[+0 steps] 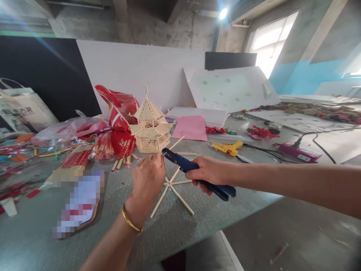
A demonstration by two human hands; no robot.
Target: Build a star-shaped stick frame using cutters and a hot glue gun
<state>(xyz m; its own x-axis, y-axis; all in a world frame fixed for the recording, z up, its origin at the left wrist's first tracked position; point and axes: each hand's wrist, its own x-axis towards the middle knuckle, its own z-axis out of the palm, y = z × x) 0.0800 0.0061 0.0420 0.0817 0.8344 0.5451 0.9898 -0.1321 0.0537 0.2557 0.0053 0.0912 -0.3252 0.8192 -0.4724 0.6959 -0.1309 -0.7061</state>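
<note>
My left hand [149, 175], with fingers closed, pinches a thin wooden stick [178, 141] that points up and to the right. In my right hand [204, 174] is a dark blue hand cutter [183, 162], its jaws at the stick close beside my left fingertips. Whether the jaws have closed on the stick cannot be made out. Below both hands, several sticks [182, 200] lie on the table, joined at the middle like a star. Behind them stands a wooden stick pagoda [152, 128] with tiered roofs.
Bundles of sticks in red wrapping [103, 146] lie left of the pagoda. A yellow glue gun [228, 148] with a black cord rests at right, near a purple power strip [300, 151]. Pink paper [190, 128] lies behind. The table's front edge [225, 227] runs diagonally nearby.
</note>
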